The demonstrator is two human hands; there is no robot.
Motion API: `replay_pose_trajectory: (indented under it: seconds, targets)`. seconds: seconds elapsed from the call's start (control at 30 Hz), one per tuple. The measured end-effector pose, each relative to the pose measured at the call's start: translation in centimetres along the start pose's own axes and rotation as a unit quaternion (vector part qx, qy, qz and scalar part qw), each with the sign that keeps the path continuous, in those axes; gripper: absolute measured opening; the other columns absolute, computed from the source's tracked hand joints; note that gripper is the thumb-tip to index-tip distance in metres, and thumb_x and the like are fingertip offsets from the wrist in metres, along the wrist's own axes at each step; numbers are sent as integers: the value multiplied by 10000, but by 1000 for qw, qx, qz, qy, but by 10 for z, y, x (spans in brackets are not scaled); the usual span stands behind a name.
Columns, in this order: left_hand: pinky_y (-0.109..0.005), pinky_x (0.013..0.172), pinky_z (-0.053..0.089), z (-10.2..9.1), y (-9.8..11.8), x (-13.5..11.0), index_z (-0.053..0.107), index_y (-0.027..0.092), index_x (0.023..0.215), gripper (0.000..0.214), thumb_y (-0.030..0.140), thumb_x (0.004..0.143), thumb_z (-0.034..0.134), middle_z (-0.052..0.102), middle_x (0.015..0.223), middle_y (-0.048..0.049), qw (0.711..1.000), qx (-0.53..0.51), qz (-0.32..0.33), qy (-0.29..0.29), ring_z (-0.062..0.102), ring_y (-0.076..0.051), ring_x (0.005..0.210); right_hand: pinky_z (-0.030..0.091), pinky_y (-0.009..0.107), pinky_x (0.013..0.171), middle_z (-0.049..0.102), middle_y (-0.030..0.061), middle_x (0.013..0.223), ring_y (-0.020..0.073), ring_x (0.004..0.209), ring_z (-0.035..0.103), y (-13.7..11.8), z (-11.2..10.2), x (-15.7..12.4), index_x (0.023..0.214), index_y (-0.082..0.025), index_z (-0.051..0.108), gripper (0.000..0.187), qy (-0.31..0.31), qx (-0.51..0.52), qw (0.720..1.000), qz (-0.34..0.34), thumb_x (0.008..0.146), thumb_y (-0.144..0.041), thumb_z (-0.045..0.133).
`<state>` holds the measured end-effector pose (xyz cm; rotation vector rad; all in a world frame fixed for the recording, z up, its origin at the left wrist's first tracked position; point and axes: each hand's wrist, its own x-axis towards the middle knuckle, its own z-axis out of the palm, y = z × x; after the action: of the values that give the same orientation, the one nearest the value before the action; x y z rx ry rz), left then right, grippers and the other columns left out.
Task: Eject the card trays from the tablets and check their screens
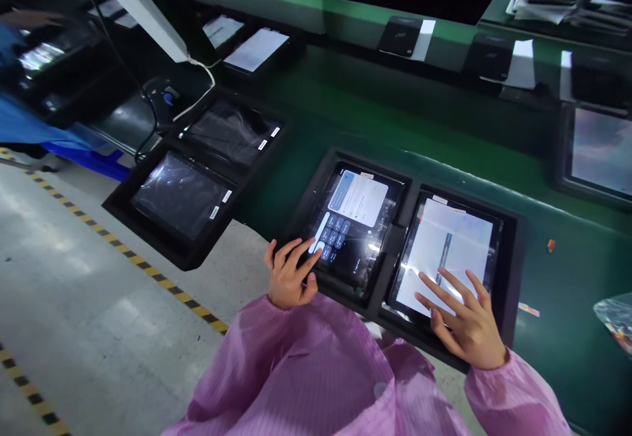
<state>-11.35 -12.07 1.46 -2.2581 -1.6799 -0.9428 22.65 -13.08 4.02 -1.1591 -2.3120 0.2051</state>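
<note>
Two lit tablets lie side by side in a black foam tray (513, 278) at the bench edge in front of me. The left tablet (363, 238) shows a dark screen with a white panel and several small tiles. My left hand (291, 274) is at its lower left corner, fingers spread, a fingertip at the light bar on the screen. The right tablet (419, 265) has a pale screen with a dark label box in its middle. Over its lower right part is my right hand (467, 321), fingers apart; whether they touch the glass I cannot tell. Neither hand holds anything.
Another foam tray (170, 242) with two dark tablets (182, 195) overhangs the bench edge at left. Lit tablets (257, 49) stand farther back, another (602, 149) at right. A plastic bag (617, 317) lies at the right edge. A person's blue sleeve (24, 120) shows at far left.
</note>
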Motion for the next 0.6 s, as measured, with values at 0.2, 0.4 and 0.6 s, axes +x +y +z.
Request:
replay_pose_trajectory:
  seconds: [0.2, 0.4, 0.6]
  targets:
    - [-534, 1074, 261, 6, -2, -2, 738, 276, 969, 370, 282, 847, 388, 729, 1065, -39, 1000, -1, -2, 11, 582, -244, 1055, 244, 535, 1145, 676, -10, 1212, 238, 1291, 493, -3, 1, 3, 1061, -313, 711, 279, 0, -9, 1000, -8, 872, -191, 546]
    - [-567, 1118, 170, 5, -1, -1, 715, 241, 1043, 335, 269, 827, 460, 650, 1189, -79, 994, -91, -48, 27, 527, -274, 1124, 250, 558, 1132, 639, -5, 1276, 256, 1308, 465, 11, -8, 4, 1010, -320, 733, 284, -13, 0, 1000, -10, 909, -210, 490]
    - [-447, 1085, 319, -4, 0, -22, 558, 216, 1181, 431, 244, 751, 584, 441, 1315, -86, 865, -259, -395, 169, 403, -247, 1259, 274, 462, 1130, 483, 93, 1443, 237, 1378, 355, 99, -38, 49, 1200, -211, 657, 394, 23, -118, 964, 237, 986, -359, 362]
